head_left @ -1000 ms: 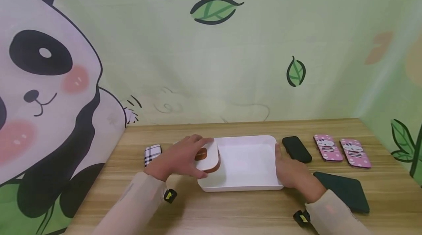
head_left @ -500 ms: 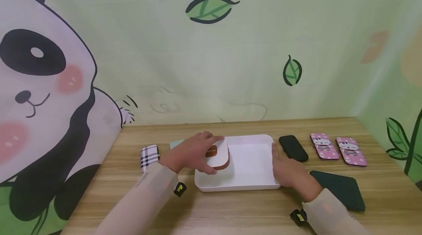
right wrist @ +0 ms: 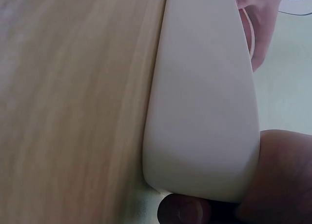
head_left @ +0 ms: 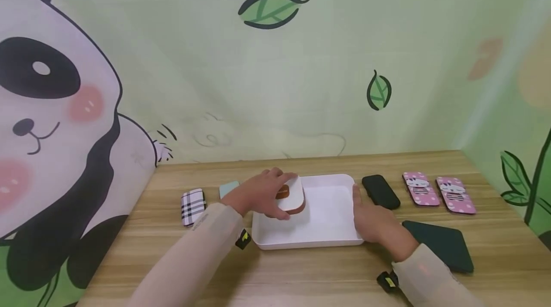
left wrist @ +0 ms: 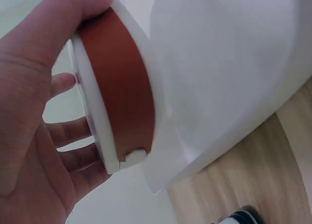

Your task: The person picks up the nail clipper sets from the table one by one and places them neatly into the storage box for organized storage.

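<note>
A white rounded-square case with a brown label and a brown side band is over the left half of a white tray. My left hand grips it by its edges, thumb on one side and fingers on the other. In the left wrist view, the brown band and a small white clasp on the case show close to the tray. At the tray's right end, my right hand holds the side wall. The right wrist view shows the thumb at the rim and a fingertip by the lower corner.
Left of the tray lie a plaid case and a pale green item, partly hidden by my left hand. To the right are a black rounded case, two pink cat-patterned cases and a dark green flat case.
My left hand has carried the white-and-brown case rightward, further over the tray. My right hand keeps its place at the tray's right end. The head view has turned slightly right.
</note>
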A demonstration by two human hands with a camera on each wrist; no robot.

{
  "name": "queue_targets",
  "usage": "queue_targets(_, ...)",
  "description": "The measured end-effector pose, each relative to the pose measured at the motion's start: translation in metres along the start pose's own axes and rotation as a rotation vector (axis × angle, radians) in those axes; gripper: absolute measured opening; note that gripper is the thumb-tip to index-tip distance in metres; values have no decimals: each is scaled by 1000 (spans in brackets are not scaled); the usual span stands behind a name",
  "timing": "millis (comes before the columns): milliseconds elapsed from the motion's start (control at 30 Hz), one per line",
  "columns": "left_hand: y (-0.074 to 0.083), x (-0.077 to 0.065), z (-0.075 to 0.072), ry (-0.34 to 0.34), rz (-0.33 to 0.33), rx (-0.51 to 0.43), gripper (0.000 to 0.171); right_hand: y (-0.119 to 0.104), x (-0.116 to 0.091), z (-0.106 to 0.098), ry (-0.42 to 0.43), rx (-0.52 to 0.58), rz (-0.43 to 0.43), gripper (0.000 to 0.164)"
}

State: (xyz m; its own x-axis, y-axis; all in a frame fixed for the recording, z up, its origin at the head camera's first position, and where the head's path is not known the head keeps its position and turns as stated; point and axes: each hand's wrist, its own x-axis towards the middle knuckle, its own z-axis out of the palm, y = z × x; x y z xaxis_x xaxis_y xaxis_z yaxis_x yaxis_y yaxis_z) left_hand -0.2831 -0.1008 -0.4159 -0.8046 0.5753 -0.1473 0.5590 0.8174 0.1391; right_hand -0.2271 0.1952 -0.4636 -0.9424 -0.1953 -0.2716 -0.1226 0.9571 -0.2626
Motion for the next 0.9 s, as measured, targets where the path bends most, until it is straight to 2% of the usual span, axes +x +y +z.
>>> queue_targets(467, -3, 8, 12, -119, -64, 0, 103, 2, 0, 3, 8, -5, -2, 71)
queue_targets(900, -9, 6, 22, -153, -62, 31, 102, 1, -1, 2, 9, 3, -1, 71)
